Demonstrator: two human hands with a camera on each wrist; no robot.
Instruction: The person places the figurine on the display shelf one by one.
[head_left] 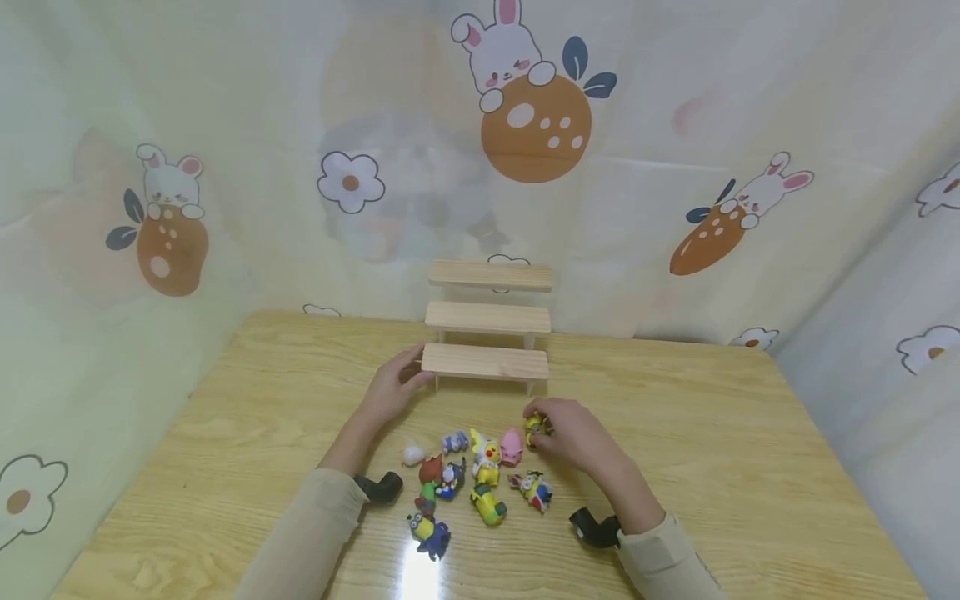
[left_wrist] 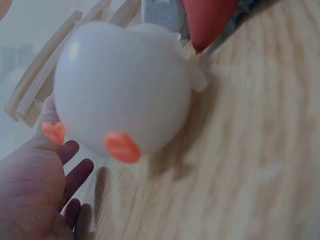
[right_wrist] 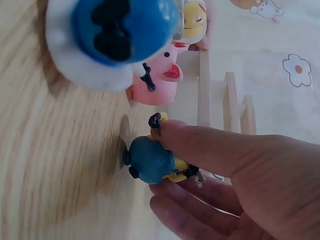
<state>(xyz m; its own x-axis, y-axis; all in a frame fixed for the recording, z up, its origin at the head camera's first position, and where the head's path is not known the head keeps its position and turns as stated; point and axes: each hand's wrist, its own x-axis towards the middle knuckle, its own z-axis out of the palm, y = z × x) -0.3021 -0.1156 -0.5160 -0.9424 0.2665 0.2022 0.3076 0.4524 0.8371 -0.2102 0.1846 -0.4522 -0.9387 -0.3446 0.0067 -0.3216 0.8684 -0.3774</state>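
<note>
My left hand [head_left: 390, 390] is at the left end of the lowest step of a three-tier wooden shelf [head_left: 486, 362], its thumb by the front edge and its fingers loosely extended. In the left wrist view a round white bird figure [left_wrist: 122, 90] with orange feet partly covers this hand. My right hand [head_left: 573, 432] pinches a small yellow-and-blue minion figure [right_wrist: 152, 160] between thumb and fingers, low over the table. Left of it stands a pink pig figure [head_left: 512, 447]; a yellow figure in white [head_left: 486, 457] is beyond the pig.
More small toys lie between my forearms: a caped minion [head_left: 430, 535], a yellow-green car-like toy [head_left: 488, 504], a minion in red and blue [head_left: 534, 490], a red-headed figure [head_left: 429, 482] and a grey-blue one [head_left: 454, 442]. A printed curtain [head_left: 420, 233] hangs behind the wooden table [head_left: 720, 467].
</note>
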